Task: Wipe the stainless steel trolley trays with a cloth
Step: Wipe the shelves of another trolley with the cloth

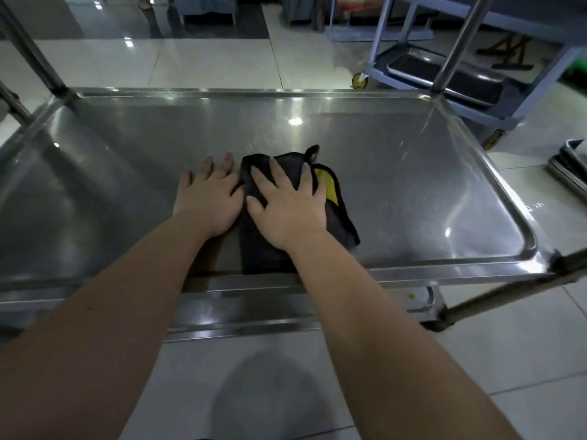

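black cloth [266, 249] with yellow patch, silver tray [413, 173]

Glossy pale floor tiles [206, 63] reflected overhead lights. A grey cart [378, 52] with a yellow wheel [360, 80] stood at the far right.

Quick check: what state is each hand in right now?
Left hand: open, flat on the tray beside the cloth.
Right hand: open, fingers spread, pressing on the cloth.
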{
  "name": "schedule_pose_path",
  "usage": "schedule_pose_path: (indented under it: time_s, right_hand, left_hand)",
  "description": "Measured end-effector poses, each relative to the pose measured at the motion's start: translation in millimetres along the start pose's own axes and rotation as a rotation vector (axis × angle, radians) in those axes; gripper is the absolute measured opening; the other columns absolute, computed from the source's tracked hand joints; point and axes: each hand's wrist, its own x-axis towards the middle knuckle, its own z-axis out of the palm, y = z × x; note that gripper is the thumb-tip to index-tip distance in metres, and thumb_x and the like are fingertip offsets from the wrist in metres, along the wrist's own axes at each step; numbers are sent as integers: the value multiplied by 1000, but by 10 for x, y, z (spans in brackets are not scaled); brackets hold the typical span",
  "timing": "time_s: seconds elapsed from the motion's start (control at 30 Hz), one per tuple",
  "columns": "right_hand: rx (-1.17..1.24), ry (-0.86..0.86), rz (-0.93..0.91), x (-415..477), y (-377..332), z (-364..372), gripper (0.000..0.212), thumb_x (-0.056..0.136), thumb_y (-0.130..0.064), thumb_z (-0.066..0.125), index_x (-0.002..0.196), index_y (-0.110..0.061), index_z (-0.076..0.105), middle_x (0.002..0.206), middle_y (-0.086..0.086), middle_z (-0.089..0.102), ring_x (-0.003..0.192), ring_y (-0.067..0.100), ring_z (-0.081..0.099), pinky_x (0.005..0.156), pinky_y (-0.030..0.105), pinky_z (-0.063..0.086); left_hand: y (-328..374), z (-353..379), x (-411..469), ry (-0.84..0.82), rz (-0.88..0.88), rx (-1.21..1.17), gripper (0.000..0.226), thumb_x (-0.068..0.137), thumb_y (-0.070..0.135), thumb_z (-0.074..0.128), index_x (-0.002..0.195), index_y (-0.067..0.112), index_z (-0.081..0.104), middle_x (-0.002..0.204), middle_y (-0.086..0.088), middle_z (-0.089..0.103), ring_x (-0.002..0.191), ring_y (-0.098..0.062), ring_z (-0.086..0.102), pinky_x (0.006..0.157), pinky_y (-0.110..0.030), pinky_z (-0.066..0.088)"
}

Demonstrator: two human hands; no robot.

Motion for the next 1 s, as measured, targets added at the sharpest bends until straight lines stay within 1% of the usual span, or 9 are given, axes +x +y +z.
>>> schedule_pose_path:
  time_s: [0.13, 0.3, 0.4, 0.6, 0.67, 0.73, 0.8, 0.9, 1.0]
  right_hand:
    - [12, 44, 109, -80, 878, -176, 57, 95, -64, 27, 149, -52, 13, 162, -19, 4, 148, 38, -1, 116, 58, 9]
    - [23, 31, 626, -532, 2419, -579, 57, 96, -62, 25, 150, -52, 10, 162, -18, 1, 148, 38, -2, 116, 59, 5]
    - [-20, 29, 759, -535, 2263, -547, 58, 97, -60, 20, 152, -48, 6, 163, -12, -3, 147, 42, -7, 115, 62, 0]
    - [-27, 53, 95, -267, -10, 34, 59, 97, -56, 25, 153, -41, 11, 164, -8, 2, 145, 46, -6, 111, 65, -2]
    - [18, 11, 14, -239, -165, 34, 58, 97, -56, 27, 152, -43, 12, 163, -11, 4, 146, 43, -5, 111, 64, -1]
    - [14, 46, 32, -203, 260, -53, 57, 97, -60, 28, 150, -49, 13, 162, -16, 5, 148, 39, -2, 115, 60, 5]
    - [7, 58, 174, -267, 1012, -213, 57, 96, -62, 29, 150, -52, 12, 162, -20, 3, 148, 37, 0, 117, 56, 8]
    - [32, 12, 569, -560, 2136, -532, 57, 96, -62, 26, 149, -53, 7, 162, -20, -1, 148, 36, -4, 118, 55, 6]
    - [-11, -7, 787, -727, 2409, -637, 56, 97, -59, 18, 150, -51, 2, 163, -15, -4, 147, 39, -8, 116, 60, 0]
  left_hand:
    - [-25, -8, 5, -11, -25, -76, 52, 99, 55, 16, 150, 49, 12, 164, 8, 5, 150, -27, 4, 117, -54, 3]
    - [-5, 37, 41, -1, -31, -52, 76, 79, 85, 4, 148, 53, 8, 163, 8, 6, 150, -28, 5, 117, -55, 3]
    - [35, 55, 35, 19, -37, -40, 74, 80, 83, 6, 148, 53, 8, 163, 8, 7, 149, -29, 6, 117, -56, 4]
    - [17, 33, -5, 34, -29, -26, 56, 99, 48, 24, 153, 36, 17, 164, 7, 6, 149, -27, 7, 116, -54, 9]
    - [-14, 19, -15, 34, -15, -11, 55, 100, 39, 25, 154, 28, 20, 164, 5, 6, 149, -27, 7, 116, -54, 12]
    - [-26, 5, -17, 38, -6, -36, 54, 100, 46, 22, 153, 38, 17, 163, 5, 9, 148, -27, 10, 116, -54, 11]
    - [-15, 10, -11, 32, -17, -66, 51, 99, 51, 20, 150, 47, 15, 163, 7, 11, 148, -27, 11, 117, -55, 11]
    - [5, 30, -4, 50, -28, -78, 50, 99, 53, 19, 149, 48, 16, 163, 8, 12, 148, -27, 11, 117, -54, 11]
    - [26, 49, 1, 59, -34, -80, 51, 99, 52, 19, 149, 49, 15, 163, 8, 11, 149, -28, 10, 116, -55, 11]
